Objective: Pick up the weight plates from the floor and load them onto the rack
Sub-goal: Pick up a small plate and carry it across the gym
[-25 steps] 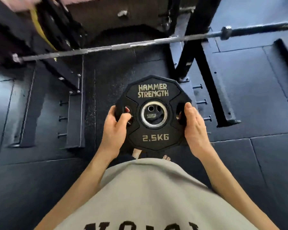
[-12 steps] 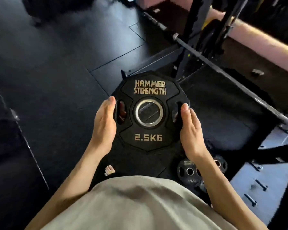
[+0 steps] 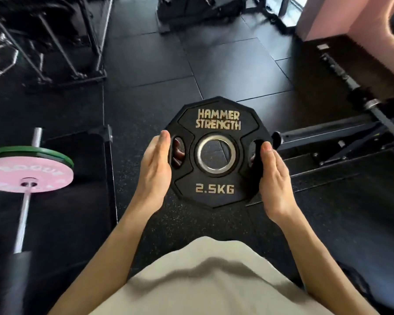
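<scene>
Both forearms [image 3: 114, 242] are bare, no sleeves reaching them. A loose, pale beige shirt [image 3: 214, 280] covers the torso, its cloth plain and softly creased.

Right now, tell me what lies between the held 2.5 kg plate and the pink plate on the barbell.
In the head view, only the left hand gripping the 2.5 kg plate, then dark floor matting, before the pink plate.

Black weight plate [image 3: 215, 153], gold lettering; pink plate [image 3: 30, 173].

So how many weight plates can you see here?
3: a black 2.5 kg plate held in both hands, and a pink plate against a green plate on the left barbell. Others may be hidden.
</scene>
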Available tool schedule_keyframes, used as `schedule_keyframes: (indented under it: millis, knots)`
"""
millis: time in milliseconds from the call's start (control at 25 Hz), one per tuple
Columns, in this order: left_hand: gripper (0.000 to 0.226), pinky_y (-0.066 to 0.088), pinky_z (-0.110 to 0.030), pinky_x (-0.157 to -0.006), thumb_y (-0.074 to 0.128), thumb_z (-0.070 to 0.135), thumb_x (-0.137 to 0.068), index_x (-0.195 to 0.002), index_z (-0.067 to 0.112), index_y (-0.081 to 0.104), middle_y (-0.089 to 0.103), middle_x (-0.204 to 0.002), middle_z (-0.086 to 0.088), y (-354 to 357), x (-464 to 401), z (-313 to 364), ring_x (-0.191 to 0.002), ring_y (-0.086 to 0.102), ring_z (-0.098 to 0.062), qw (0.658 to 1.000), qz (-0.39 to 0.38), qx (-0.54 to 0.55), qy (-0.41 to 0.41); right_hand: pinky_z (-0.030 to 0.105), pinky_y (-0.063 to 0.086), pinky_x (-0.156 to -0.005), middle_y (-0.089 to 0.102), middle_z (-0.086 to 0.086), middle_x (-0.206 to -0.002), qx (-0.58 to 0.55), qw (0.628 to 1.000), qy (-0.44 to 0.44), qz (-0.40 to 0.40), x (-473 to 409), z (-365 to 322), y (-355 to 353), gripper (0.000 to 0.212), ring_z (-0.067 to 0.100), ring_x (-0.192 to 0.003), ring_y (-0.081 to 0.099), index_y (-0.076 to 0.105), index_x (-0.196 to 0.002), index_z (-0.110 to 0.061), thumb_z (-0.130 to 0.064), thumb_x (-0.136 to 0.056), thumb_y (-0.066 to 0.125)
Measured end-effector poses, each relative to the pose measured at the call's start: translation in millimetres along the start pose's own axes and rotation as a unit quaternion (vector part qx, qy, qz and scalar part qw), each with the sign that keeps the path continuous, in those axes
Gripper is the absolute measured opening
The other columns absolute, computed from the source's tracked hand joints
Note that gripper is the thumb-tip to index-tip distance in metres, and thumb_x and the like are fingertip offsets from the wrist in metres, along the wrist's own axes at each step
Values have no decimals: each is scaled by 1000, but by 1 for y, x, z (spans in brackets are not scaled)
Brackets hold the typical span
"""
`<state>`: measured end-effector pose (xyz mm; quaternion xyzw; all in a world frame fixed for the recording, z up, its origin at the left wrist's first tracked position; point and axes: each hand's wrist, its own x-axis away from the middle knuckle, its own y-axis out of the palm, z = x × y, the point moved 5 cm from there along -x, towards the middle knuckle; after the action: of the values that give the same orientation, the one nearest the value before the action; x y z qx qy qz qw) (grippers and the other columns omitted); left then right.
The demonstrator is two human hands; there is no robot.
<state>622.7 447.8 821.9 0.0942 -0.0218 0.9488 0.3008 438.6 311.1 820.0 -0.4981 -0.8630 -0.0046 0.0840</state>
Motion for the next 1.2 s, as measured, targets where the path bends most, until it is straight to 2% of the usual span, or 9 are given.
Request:
schedule_keyframes:
  millis: [120,240,360,480,600,720,840,960,1200]
  knots:
    - [48,50,-41,-79,41,58,-94,-84,17,65,65,-74,7,-11,-49,5,-72,60,-11,1000,21,-7,-5,33,43,-77,60,8,-83,1,1000,6,-16,-50,-7,30,49,6,-76,53,58,-91,-5,-49,-101,39]
    - [49,48,-42,-80,41,58,-95,-84,16,63,62,-76,4,-9,-113,11,-74,57,-14,1000,25,-8,6,34,46,-78,64,9,-84,3,1000,14,-25,-115,-8,55,55,7,-79,57,59,-90,-7,-59,-95,41]
    - [51,50,-45,-83,38,56,-98,-89,12,63,64,-78,3,4,-189,25,-76,59,-14,999,26,-30,16,26,42,-69,56,-8,-72,3,1000,20,-20,-193,-16,76,43,4,-68,51,55,-81,-15,-51,-100,39]
    - [53,51,-51,-90,38,56,-98,-96,12,66,69,-90,0,28,-259,42,-88,64,-18,999,11,-29,11,34,42,-72,55,-3,-75,-21,999,25,-22,-267,-27,88,45,10,-73,51,55,-82,-13,-52,-99,41]
    - [54,49,-55,-90,41,57,-95,-95,9,64,64,-86,-1,56,-341,58,-82,59,-19,1000,11,-11,10,37,42,-74,55,1,-80,-20,999,30,-21,-350,-42,95,48,14,-76,51,55,-86,-9,-54,-97,41]
    - [45,50,-48,-84,42,56,-94,-86,20,67,64,-81,3,83,-418,73,-78,58,-15,1000,8,3,7,43,43,-72,54,4,-81,-5,999,28,-23,-428,-59,105,62,17,-77,50,54,-87,-7,-68,-87,42]
    - [47,50,-45,-83,41,54,-97,-93,14,66,65,-81,3,110,-497,80,-79,60,-15,1000,-17,4,14,38,40,-71,49,1,-78,-10,1000,27,-7,-504,-66,114,51,16,-75,47,52,-82,-14,-64,-88,41]
    - [45,51,-39,-79,40,51,-100,-85,18,65,65,-75,8,143,-600,90,-74,60,-9,999,-39,-9,18,34,40,-70,48,0,-76,-9,999,30,25,-596,-72,125,43,14,-73,47,50,-80,-17,-56,-95,39]
    - [54,48,-58,-95,40,61,-94,-94,12,63,66,-84,-5,224,-790,134,-83,61,-19,988,-142,-58,25,38,41,-70,51,0,-76,-20,991,35,131,-757,-101,129,48,14,-73,48,53,-79,-17,-60,-94,39]
